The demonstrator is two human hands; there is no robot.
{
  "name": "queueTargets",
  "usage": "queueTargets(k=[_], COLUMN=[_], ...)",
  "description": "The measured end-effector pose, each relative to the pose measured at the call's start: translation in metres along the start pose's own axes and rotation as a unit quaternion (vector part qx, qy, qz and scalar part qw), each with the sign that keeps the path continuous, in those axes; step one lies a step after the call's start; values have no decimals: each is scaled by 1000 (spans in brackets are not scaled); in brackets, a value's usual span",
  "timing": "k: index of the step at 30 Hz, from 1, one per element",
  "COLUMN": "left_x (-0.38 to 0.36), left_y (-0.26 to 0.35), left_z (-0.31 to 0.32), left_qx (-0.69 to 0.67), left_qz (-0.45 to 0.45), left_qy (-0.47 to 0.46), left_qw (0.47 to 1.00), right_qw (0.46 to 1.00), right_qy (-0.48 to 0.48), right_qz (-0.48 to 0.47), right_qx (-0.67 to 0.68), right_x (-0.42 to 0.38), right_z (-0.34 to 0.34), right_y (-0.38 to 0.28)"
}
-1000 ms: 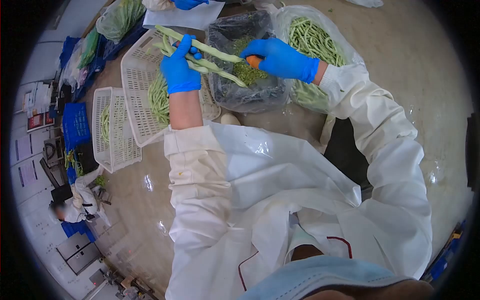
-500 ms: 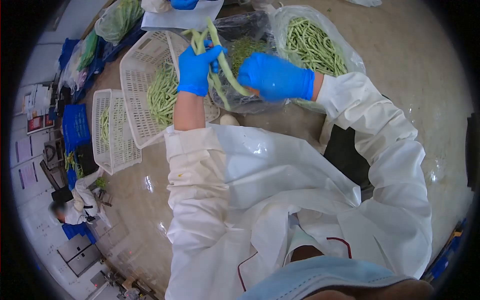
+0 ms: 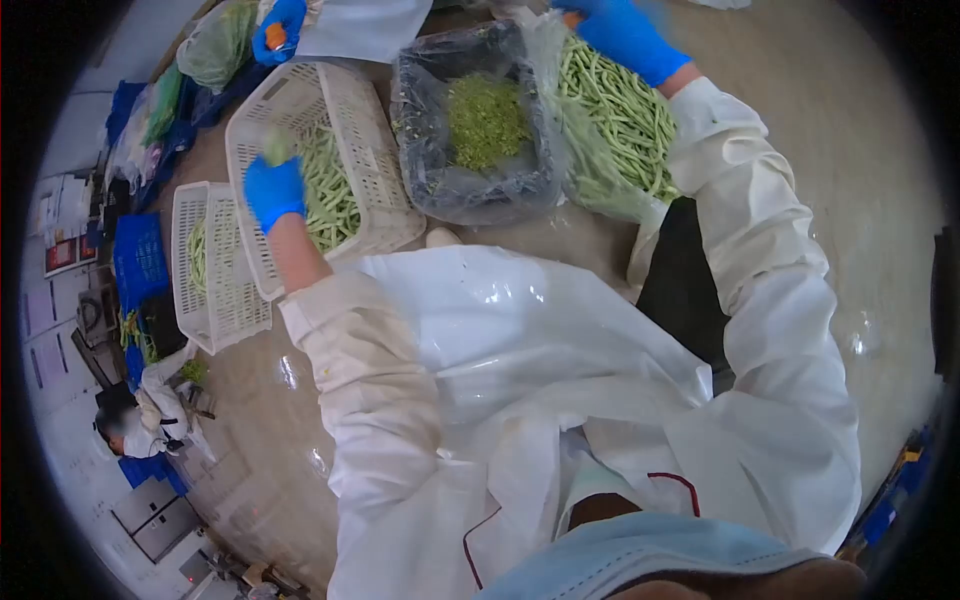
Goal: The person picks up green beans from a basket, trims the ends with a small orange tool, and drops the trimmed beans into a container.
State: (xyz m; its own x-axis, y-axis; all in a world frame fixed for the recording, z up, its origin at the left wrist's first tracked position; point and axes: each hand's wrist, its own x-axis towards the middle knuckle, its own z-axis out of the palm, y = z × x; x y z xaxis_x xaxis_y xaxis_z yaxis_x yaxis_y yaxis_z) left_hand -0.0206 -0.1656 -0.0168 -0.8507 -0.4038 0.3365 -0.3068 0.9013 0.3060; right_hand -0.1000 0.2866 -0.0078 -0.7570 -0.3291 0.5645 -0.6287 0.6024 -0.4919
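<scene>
My left hand [image 3: 273, 190], in a blue glove, hovers over a white slotted basket [image 3: 375, 150] that holds trimmed green beans [image 3: 325, 190]. A blurred bit of green bean [image 3: 279, 148] sticks out above its closed fingers. My right hand [image 3: 622, 32], also gloved in blue, reaches to the far edge of a clear bag of long green beans [image 3: 625, 110]. It grips an orange-handled tool [image 3: 572, 18], of which only the tip shows.
A tub lined with dark plastic [image 3: 430, 170] between basket and bag holds chopped green trimmings [image 3: 485, 120]. A second white basket [image 3: 215, 290] lies to the left. Another person's gloved hand [image 3: 280, 25] works at the top left. Someone crouches at the lower left [image 3: 130, 420].
My left hand has swung left from the tub to the basket with the beans. My right hand has moved up and away to the bag of beans. The view shifted slightly.
</scene>
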Motion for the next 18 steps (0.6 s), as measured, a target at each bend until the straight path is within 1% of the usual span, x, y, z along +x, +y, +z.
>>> queueTargets(k=[2,3,4,5,6,8,10,11,13,14,18], left_x=[4,1,-2,-6,-11,-23,-30,-32,-38,-30,-18], left_y=[-16,-5,14,32,45,79,100,110,129,117,122], left_z=[-4,-6,-11,-13,-10,-11,-9,-12,-15,-4,17], left_qx=[60,-27,-112,-195,-311,-394,-450,-460,-475,-456,-468], left_qz=[27,-17,-61,-105,-124,-99,-92,-95,-103,-101,-106], left_qy=[99,46,-5,-56,-98,-136,-194,-208,-256,-300,-355], left_qw=[993,998,992,973,937,904,867,858,836,832,802], right_qw=[997,993,981,974,965,966,962,957,948,948,950], right_qy=[-73,-63,-51,-61,-72,-85,-60,-57,-70,-84,-123], right_qz=[-24,-72,-121,-159,-198,-195,-263,-285,-304,-297,-255], right_qx=[-13,-76,-140,-150,-159,-148,-27,11,65,81,132], right_x=[-9,-14,-13,-12,-13,-12,-26,-33,-41,-46,-59], right_z=[18,32,40,42,37,7,-28,-42,-56,-59,-61], right_y=[-9,-13,-22,-28,-47,-102,-144,-162,-191,-195,-185])
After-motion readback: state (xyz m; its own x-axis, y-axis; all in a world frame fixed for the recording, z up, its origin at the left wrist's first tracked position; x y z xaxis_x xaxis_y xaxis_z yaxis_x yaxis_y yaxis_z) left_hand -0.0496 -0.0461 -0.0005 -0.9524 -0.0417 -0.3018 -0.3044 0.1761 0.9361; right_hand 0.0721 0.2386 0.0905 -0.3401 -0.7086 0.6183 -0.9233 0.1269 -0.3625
